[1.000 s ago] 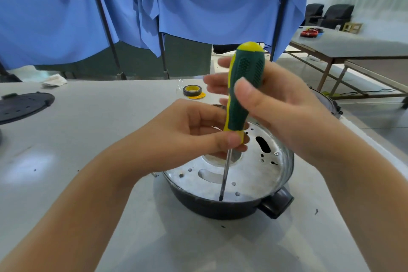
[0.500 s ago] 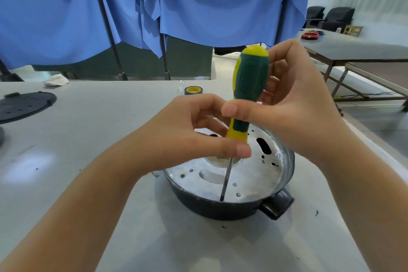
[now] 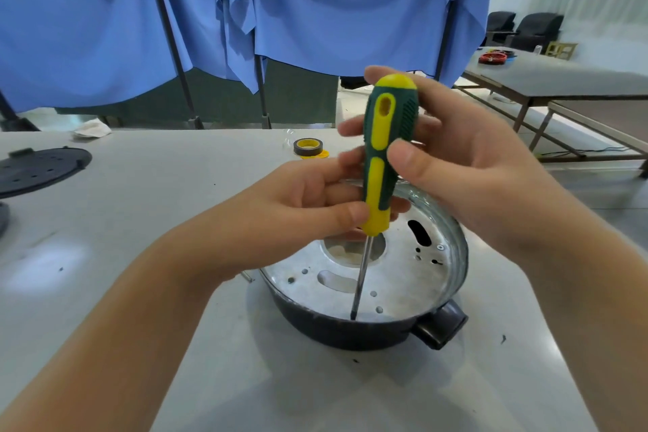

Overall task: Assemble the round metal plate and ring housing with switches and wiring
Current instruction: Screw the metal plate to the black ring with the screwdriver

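The round silver metal plate (image 3: 396,277) sits inside the dark ring housing (image 3: 354,333) on the grey table (image 3: 175,203). The right hand (image 3: 466,179) wraps the green-and-yellow screwdriver (image 3: 384,165) handle, apparently to turn it, while the left hand (image 3: 298,214) pinches its lower neck, likely steadying the tip at the plate's near rim.

Two hands, the left (image 3: 298,207) and the right (image 3: 456,165), meet at one screwdriver (image 3: 380,158). Under it sits one ring housing (image 3: 350,331) holding one round metal plate (image 3: 403,284). Beyond the housing lies one tape roll (image 3: 308,147); far left of it, one black perforated disc (image 3: 38,168) and one crumpled cloth (image 3: 92,129).
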A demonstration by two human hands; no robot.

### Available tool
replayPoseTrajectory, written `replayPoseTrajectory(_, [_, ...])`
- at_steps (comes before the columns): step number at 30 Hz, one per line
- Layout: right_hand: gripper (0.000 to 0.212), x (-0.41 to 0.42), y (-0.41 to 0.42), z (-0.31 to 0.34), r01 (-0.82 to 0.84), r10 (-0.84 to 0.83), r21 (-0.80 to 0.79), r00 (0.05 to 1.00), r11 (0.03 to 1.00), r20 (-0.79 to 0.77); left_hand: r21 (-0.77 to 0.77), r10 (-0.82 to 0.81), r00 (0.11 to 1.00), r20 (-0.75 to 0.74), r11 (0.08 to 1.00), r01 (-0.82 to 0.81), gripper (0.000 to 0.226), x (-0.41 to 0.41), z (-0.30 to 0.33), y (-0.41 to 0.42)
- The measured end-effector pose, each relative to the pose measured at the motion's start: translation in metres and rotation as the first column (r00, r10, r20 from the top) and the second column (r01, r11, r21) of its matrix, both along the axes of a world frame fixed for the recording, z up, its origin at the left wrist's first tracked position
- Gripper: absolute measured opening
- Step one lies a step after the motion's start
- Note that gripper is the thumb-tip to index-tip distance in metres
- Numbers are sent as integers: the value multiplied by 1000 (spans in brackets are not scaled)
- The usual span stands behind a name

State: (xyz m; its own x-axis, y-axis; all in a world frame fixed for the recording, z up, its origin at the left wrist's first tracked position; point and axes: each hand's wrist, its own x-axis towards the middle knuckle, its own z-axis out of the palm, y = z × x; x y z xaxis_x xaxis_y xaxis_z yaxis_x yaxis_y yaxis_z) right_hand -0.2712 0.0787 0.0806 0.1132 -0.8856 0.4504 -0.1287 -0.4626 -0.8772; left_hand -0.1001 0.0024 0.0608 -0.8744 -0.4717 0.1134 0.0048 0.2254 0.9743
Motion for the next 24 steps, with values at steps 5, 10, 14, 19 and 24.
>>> replayPoseTrajectory(5, [46, 10, -3, -4, 221, -239, -171, 967, 960, -91, -231, 191, 981, 32, 956, -179, 54, -6, -2, 5])
replayPoseTrajectory(10, [52, 13, -5, -6, 372, -404, -221, 907, 901, -119, -295, 367, 928, -70, 881, -370, 53, -12, -5, 7])
replayPoseTrajectory(14, [44, 8, -4, -4, 211, -213, -117, 977, 970, -1, -127, 219, 975, -27, 967, -220, 42, -5, -2, 1])
replayPoseTrajectory(19, [56, 5, -2, -3, 31, -33, -90, 999, 995, -17, -55, 51, 999, 15, 997, -50, 44, 0, -3, -4])
replayPoseTrajectory(24, [53, 9, -3, -4, 102, -132, -182, 978, 978, -162, -89, 7, 998, 59, 996, -2, 46, 0, -1, -4])
